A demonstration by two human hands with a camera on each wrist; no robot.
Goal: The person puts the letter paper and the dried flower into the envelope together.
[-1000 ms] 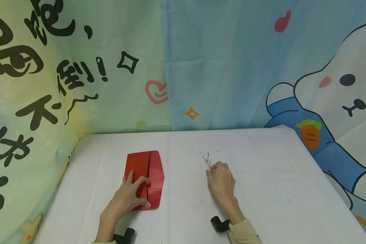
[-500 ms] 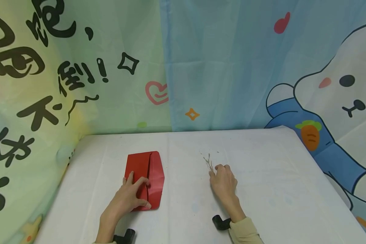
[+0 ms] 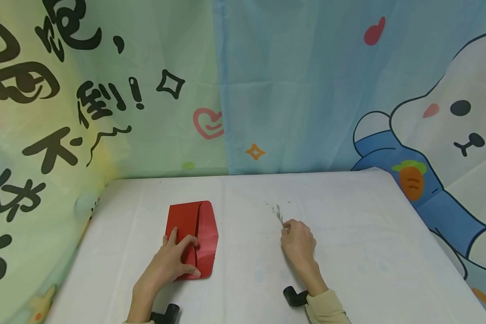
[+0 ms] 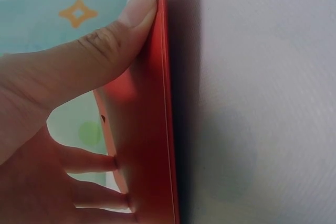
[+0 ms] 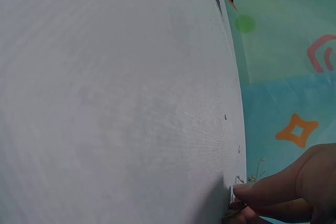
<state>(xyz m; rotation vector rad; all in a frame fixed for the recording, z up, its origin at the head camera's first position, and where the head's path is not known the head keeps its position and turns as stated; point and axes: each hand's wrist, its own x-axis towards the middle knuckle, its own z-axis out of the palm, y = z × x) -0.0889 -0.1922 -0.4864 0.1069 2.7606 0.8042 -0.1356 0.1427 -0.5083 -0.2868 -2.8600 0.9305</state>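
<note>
A red paper envelope (image 3: 184,225) lies on the white table with its flap (image 3: 208,238) unfolded to the right. My left hand (image 3: 168,265) rests on it, fingers spread. The left wrist view shows the thumb (image 4: 113,45) and fingertips touching the red paper (image 4: 149,129). To the right, my right hand (image 3: 299,243) pinches a thin dried sprig (image 3: 278,213) between thumb and fingertips. Its fine branches point away from me. Only a little of the sprig (image 5: 257,171) shows past the fingers in the right wrist view.
Small dark crumbs (image 3: 289,202) lie on the white tabletop (image 3: 348,252) beyond the sprig. Printed cloth (image 3: 287,90) hangs behind and to the left of the table. A black wrist device (image 3: 294,297) sits by each sleeve.
My right hand has moved slightly right and toward me, carrying the sprig away from the crumbs. The left hand and the envelope have stayed in place.
</note>
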